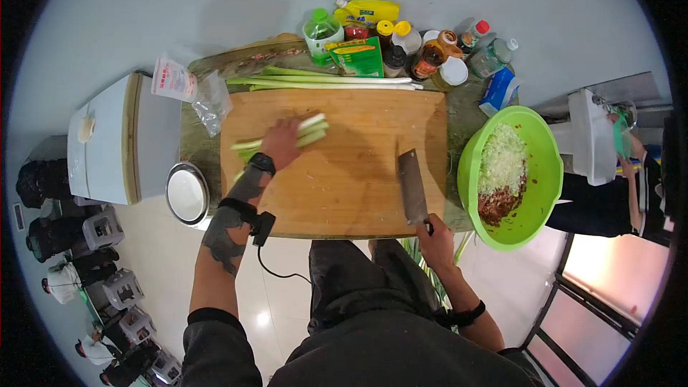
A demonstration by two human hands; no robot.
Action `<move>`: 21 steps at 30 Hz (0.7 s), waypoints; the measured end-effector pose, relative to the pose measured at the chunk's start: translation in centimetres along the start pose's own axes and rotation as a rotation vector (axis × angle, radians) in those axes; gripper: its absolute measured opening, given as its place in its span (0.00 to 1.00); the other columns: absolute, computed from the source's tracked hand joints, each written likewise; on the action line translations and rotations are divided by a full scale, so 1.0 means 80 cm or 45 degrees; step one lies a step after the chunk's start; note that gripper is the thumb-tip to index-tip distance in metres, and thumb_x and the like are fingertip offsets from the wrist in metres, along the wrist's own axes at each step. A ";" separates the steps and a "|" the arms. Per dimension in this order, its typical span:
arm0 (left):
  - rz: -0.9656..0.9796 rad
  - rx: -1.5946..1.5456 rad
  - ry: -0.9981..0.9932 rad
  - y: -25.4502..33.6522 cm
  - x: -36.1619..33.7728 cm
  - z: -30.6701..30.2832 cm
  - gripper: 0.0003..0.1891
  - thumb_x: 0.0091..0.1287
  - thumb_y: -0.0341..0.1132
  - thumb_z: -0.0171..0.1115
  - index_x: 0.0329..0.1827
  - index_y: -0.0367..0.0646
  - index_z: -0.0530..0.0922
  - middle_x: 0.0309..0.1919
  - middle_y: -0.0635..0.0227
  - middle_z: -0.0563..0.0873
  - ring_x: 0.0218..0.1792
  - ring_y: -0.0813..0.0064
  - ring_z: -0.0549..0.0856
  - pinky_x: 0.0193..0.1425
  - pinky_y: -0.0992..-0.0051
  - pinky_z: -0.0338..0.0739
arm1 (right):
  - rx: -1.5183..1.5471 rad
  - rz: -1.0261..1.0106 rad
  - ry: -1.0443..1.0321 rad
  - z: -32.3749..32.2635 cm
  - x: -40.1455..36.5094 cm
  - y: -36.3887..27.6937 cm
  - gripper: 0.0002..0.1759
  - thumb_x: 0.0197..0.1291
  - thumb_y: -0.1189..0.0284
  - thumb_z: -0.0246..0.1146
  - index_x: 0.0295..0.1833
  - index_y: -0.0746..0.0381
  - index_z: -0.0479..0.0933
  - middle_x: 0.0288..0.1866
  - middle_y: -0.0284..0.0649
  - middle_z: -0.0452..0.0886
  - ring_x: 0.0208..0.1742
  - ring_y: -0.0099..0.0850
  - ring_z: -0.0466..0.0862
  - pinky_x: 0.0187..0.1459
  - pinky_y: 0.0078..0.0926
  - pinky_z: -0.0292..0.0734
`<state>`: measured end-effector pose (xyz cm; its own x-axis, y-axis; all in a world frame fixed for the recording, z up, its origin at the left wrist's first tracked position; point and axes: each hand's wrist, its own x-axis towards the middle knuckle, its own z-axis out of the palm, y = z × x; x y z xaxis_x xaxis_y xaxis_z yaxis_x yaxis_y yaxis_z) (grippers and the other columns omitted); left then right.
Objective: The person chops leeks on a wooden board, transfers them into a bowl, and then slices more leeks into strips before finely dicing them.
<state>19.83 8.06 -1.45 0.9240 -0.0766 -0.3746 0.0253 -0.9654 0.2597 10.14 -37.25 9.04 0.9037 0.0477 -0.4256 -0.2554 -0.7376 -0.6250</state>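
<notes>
My left hand (282,143) is closed over a short bunch of cut green onions (313,129) on the left part of the wooden cutting board (344,193). The stalks stick out on both sides of it, and its fingertips are partly hidden and a little blurred. At the board's front right, my right hand (435,241) grips the handle of a cleaver (412,185). The cleaver's blade points away from me over the board, apart from the green onions. Long uncut green onions (337,82) lie along the board's far edge.
A green basin (469,165) with chopped pale vegetable and minced meat stands right of the board. Bottles, jars and a green packet (358,57) crowd the back. A white bowl (188,195) and plastic bag (211,104) are left. Another person (609,193) stands at a sink on the right.
</notes>
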 end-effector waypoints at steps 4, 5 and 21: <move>0.405 0.070 0.288 0.076 0.009 0.009 0.34 0.60 0.32 0.75 0.71 0.47 0.75 0.67 0.60 0.80 0.70 0.52 0.77 0.73 0.47 0.73 | 0.027 0.046 -0.011 0.008 0.003 -0.003 0.11 0.71 0.68 0.68 0.45 0.67 0.79 0.29 0.57 0.84 0.31 0.57 0.87 0.33 0.49 0.79; 0.442 0.036 0.370 0.090 0.018 0.009 0.32 0.59 0.30 0.74 0.70 0.48 0.77 0.66 0.62 0.80 0.69 0.55 0.78 0.74 0.48 0.72 | -0.027 0.017 -0.005 0.010 0.005 0.001 0.11 0.71 0.69 0.68 0.46 0.66 0.78 0.30 0.58 0.85 0.32 0.57 0.88 0.34 0.50 0.79; 0.439 0.090 0.514 0.053 0.011 -0.019 0.29 0.64 0.26 0.65 0.71 0.51 0.80 0.61 0.64 0.83 0.65 0.53 0.79 0.76 0.50 0.70 | -0.158 0.011 -0.036 0.047 -0.007 0.006 0.19 0.74 0.71 0.62 0.67 0.63 0.75 0.44 0.62 0.88 0.47 0.63 0.89 0.46 0.56 0.84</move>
<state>21.31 4.25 0.66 0.9478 -0.3034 0.0979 -0.3184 -0.9166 0.2416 8.21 -35.07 6.53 0.8913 0.0588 -0.4496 -0.2167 -0.8158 -0.5362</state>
